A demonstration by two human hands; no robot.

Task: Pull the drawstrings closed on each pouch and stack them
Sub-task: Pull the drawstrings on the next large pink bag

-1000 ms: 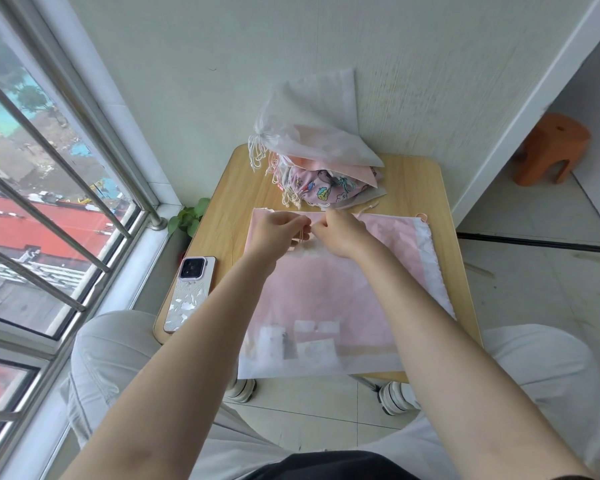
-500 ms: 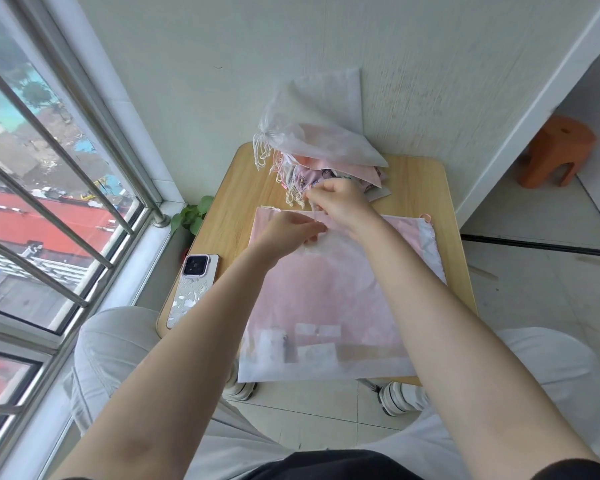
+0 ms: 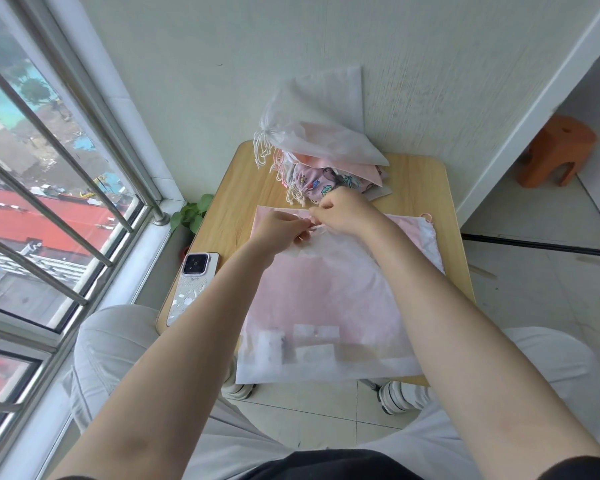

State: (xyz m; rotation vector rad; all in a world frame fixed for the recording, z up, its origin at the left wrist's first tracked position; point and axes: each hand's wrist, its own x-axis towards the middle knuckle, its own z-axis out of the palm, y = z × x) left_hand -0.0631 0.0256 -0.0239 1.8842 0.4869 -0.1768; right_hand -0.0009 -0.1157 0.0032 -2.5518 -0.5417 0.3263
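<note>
- Head view: a big pink pouch (image 3: 329,289) lies flat on the worktop (image 3: 229,202), near the person.
- Both hands have moved up to its top edge since a second ago.
- Left hand (image 3: 279,230) and right hand (image 3: 343,211) pinch the thin drawstring (image 3: 317,227) in their fingers.
- Pouch top looks wide open, so I think the pulling has only started.
- Closed pouches (image 3: 319,154) sit piled behind.
</note>
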